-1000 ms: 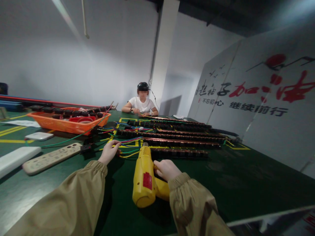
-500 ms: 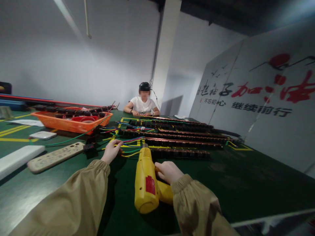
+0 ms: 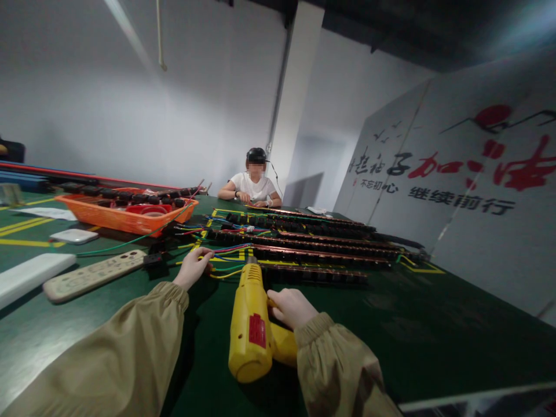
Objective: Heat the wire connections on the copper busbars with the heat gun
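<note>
My right hand is closed around the handle of a yellow heat gun, whose nozzle points away from me. Just beyond the nozzle lie coloured wires, blue, red, green and yellow, running into long black strips with copper-coloured bars. My left hand pinches the wires at their left end, its fingertips pressed together. Exactly which wires sit between those fingers is hard to make out.
An orange basket with black parts stands at the back left. Nearer lie a beige power strip, a white box and a small white case. Across the green table sits a person in a white shirt.
The heat gun and my right hand have shifted slightly left. My left hand keeps its pinch on the wires. The whole view has moved a little.
</note>
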### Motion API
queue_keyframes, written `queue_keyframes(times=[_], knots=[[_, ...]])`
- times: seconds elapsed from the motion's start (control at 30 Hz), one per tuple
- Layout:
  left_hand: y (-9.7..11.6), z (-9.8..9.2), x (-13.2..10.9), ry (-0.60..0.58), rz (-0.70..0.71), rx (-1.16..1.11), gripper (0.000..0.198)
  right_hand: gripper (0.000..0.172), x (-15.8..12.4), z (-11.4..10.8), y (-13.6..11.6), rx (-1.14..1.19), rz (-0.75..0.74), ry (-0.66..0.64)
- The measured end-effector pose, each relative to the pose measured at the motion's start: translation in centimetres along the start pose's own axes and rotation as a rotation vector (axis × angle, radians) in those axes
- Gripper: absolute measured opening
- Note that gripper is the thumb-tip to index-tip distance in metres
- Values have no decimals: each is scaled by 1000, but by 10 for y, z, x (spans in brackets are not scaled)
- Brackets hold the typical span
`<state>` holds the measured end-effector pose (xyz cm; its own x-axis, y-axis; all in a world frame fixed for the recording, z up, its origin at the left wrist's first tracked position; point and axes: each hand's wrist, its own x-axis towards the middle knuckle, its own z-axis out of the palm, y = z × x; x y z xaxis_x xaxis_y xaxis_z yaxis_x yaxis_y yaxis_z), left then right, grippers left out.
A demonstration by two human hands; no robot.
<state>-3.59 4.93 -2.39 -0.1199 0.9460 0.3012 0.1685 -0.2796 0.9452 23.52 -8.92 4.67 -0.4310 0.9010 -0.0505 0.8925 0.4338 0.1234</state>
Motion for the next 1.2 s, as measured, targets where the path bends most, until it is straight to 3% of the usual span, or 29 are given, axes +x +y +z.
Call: queue_keyframes(times=[0.3, 0.63, 0.87, 1.07, 1.2], knots=[[3, -1, -1, -16, 4, 0, 41, 25, 8, 3, -4, 40, -30, 11], [12, 2, -6, -2, 3, -2, 44, 26, 31, 4, -23, 39, -69, 7], [10, 2, -5, -8, -3, -14, 37, 27, 47, -2, -44, 26, -105, -2], [16, -1, -4, 45, 95, 77, 26, 27, 60, -5, -61, 23, -122, 8], [16, -3, -1, 39, 65, 61, 26, 27, 64, -5, -66, 24, -126, 31]])
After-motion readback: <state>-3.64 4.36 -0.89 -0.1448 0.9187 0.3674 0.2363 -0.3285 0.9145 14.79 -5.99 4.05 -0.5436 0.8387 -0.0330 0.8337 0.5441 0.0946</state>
